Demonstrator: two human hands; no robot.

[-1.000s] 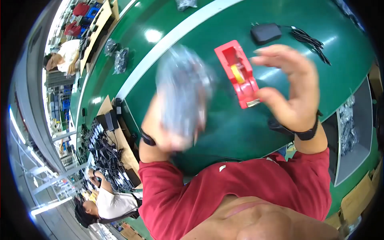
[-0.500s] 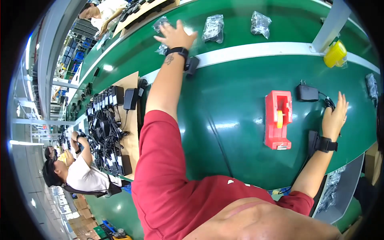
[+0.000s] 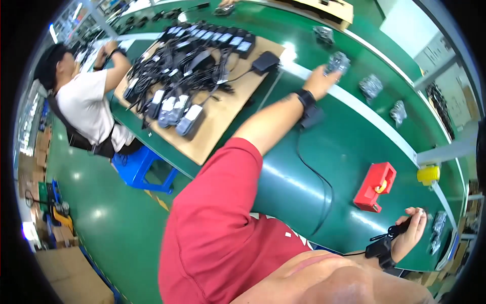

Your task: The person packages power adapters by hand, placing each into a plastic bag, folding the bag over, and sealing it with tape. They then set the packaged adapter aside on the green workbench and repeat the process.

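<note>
My left arm stretches far across the green belt (image 3: 354, 147). My left hand (image 3: 320, 80) has its fingers on a clear plastic bag (image 3: 338, 62) with a dark part inside, lying on the belt's white stripe. A black adapter (image 3: 312, 116) lies under that wrist, and its cable (image 3: 316, 175) runs back toward me. My right hand (image 3: 411, 234) is at the near edge of the belt, closed on the end of a black cable (image 3: 394, 232). A red tape dispenser (image 3: 374, 186) stands just beyond it.
Three more bagged parts (image 3: 371, 86) lie along the stripe. A wooden board (image 3: 223, 114) at the left carries several black adapters with cables. A person in a white shirt (image 3: 86, 104) works beside it, by a blue stool (image 3: 142, 169). A yellow roll (image 3: 428, 174) sits at the right.
My left hand went from holding the bag up near me to reaching out and setting it on the white stripe. My right hand dropped to the belt's near edge and closed on a cable.
</note>
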